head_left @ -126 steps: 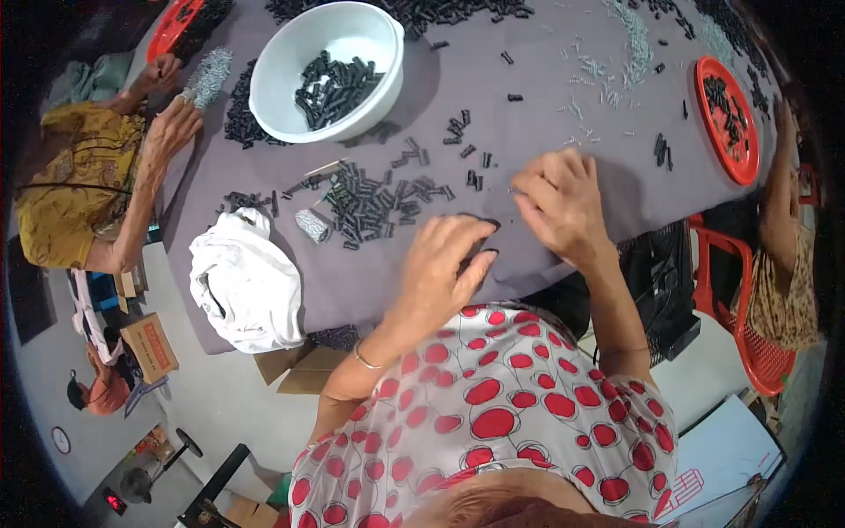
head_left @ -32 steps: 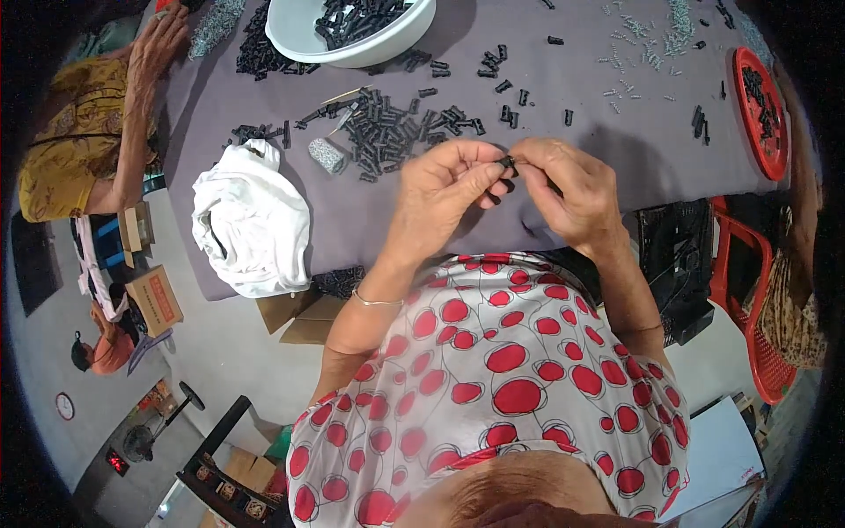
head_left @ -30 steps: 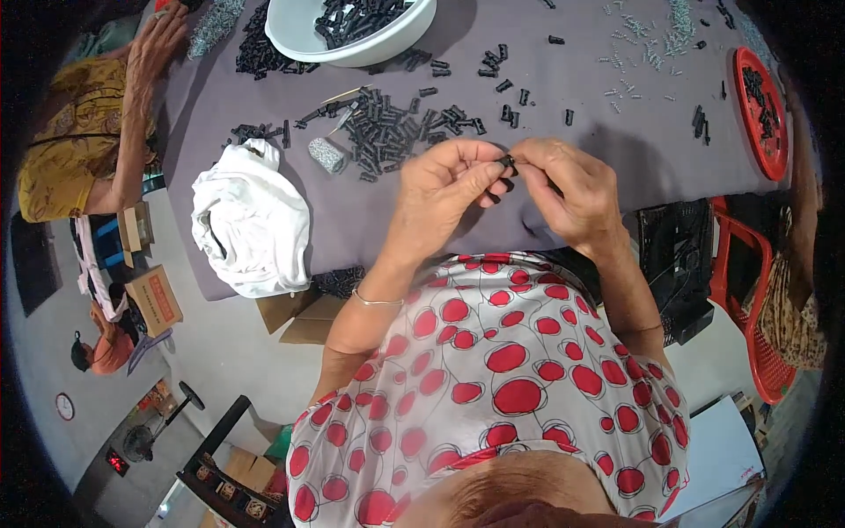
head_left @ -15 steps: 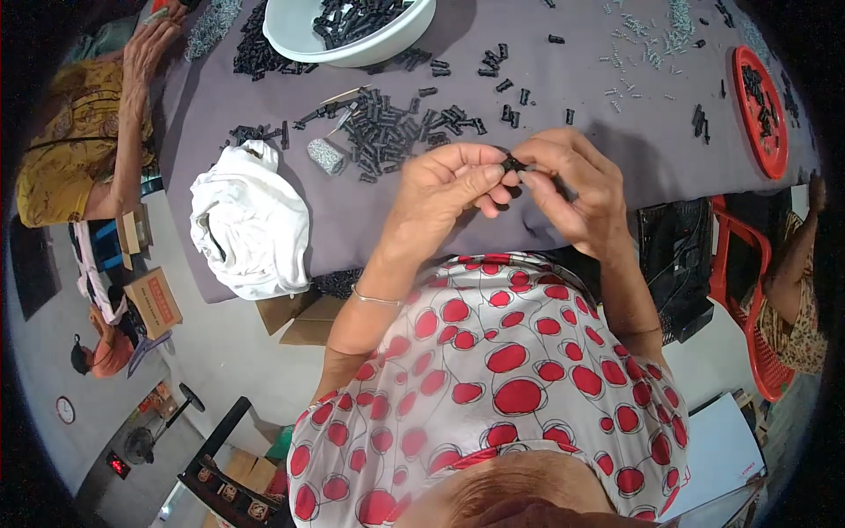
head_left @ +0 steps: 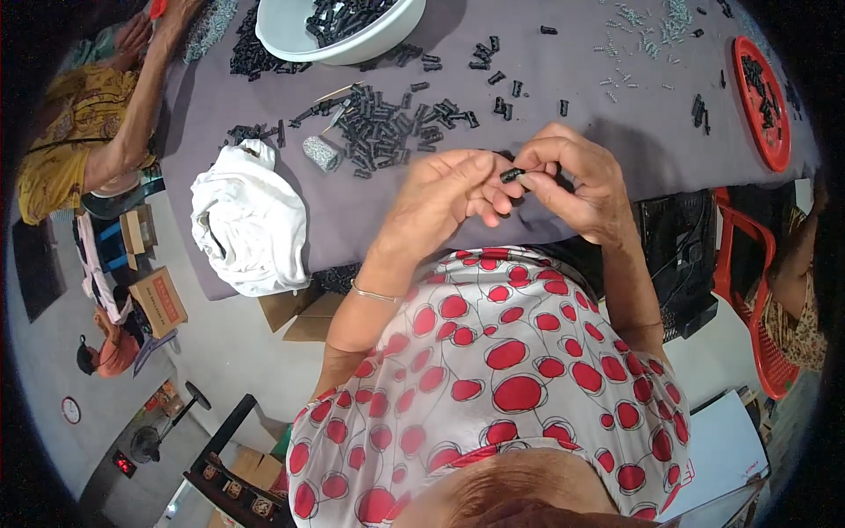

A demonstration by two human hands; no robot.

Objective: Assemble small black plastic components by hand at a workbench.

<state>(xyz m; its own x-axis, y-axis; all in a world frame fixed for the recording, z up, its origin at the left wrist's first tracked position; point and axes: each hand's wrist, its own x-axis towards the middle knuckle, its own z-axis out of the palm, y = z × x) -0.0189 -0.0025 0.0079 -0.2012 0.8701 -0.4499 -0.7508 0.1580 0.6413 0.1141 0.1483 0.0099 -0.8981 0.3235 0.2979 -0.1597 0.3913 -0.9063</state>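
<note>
A small black cylindrical plastic part (head_left: 511,175) is pinched between the thumb and fingers of my right hand (head_left: 576,180), close above the table's near edge. Beside its left end is my left hand (head_left: 444,189), palm partly up, with the thumb lifted and the fingers half curled and apart. Dark bits show at the left fingertips; I cannot make out whether they are more parts. Ahead and to the left lies a heap of similar black parts (head_left: 378,132). A grey speckled lump (head_left: 322,153) sits at the heap's left side.
White cloth (head_left: 249,220) lies at the table's left edge. A white bowl (head_left: 343,55) of black parts stands farther back. Grey screws (head_left: 651,35) are scattered at the far right, near a red tray (head_left: 782,158). Another person's arm (head_left: 132,132) reaches in at left.
My left thumb has come off the black part and lifted, and the left fingers have loosened. My right hand keeps the part, now more plainly visible.
</note>
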